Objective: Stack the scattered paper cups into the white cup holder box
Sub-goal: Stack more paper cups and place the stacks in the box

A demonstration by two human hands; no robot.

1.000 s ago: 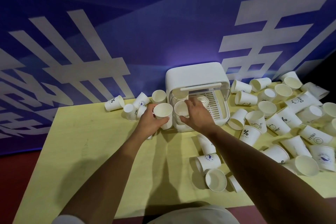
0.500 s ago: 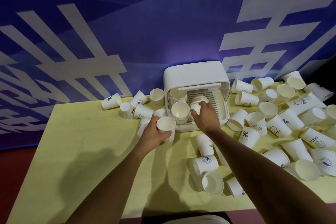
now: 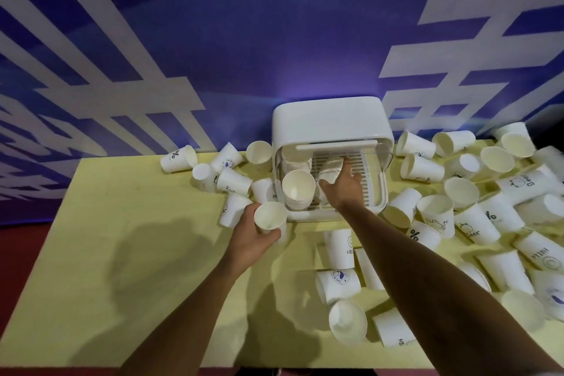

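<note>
Yellow counter (image 3: 122, 238) carries the white cup holder box (image 3: 326, 119) at its far middle, where the right grip (image 3: 343, 188), curled round a cup (image 3: 329, 169) inside, could jostle the tilted stack (image 3: 298, 189) alongside, while the left grip (image 3: 253, 235) holds another cup (image 3: 270, 216) just outside.

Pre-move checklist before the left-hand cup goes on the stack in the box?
1. Left hand grips a paper cup, mouth up: ok.
2. White box front open: ok.
3. Cup stack in the box's left side, top cup empty: ok.
4. Right hand clear of the box: not ok, it reaches inside.
5. Second cup at the right hand's fingers released: cannot tell.
</note>
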